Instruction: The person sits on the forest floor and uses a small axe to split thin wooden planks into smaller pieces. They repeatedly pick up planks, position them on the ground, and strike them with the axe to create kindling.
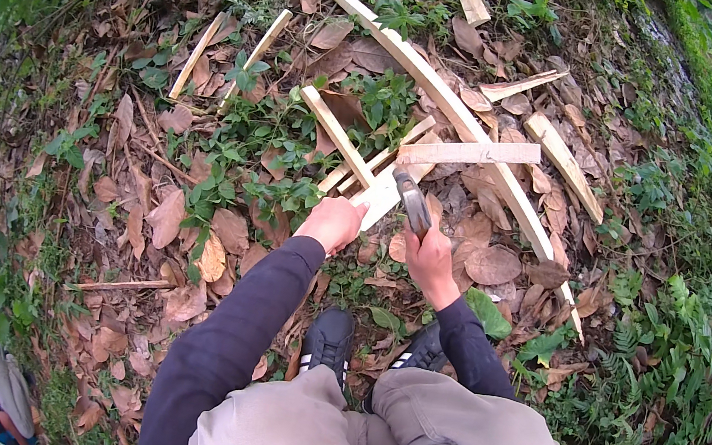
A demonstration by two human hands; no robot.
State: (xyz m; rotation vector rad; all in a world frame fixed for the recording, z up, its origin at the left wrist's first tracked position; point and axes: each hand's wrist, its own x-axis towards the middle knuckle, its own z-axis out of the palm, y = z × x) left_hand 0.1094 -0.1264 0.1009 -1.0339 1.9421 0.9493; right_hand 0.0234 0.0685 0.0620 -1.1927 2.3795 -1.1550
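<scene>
Pale, raw wood: the short board (384, 199) is located at the fingers of my left hand (336, 223), directly ahead of them and angled away from me. My left hand is closed on the near end of this board. My right hand (431, 263) is closed around a dark metal tool (414, 204), just right of the board; the tool's upper end overlaps the board in my line of sight. I cannot tell whether the two touch.

Ahead and left of my left grip, a squared stick (336, 137) runs diagonally down to the board. Narrow slats (403, 142) lie beyond the board, between that stick and a flat crosspiece (468, 153). The crosspiece sits ahead of my right grip and passes across a long strip (436, 87). The strip extends from far ahead of my hands to the right of my right grip.

Farther right of that grip lies a thick split piece (565, 166). Well ahead and left of my left grip are two thin sticks (197, 56). Brown dry leaves (493, 266) and green plants surround both hands. My dark shoes (328, 344) are planted behind the grips.
</scene>
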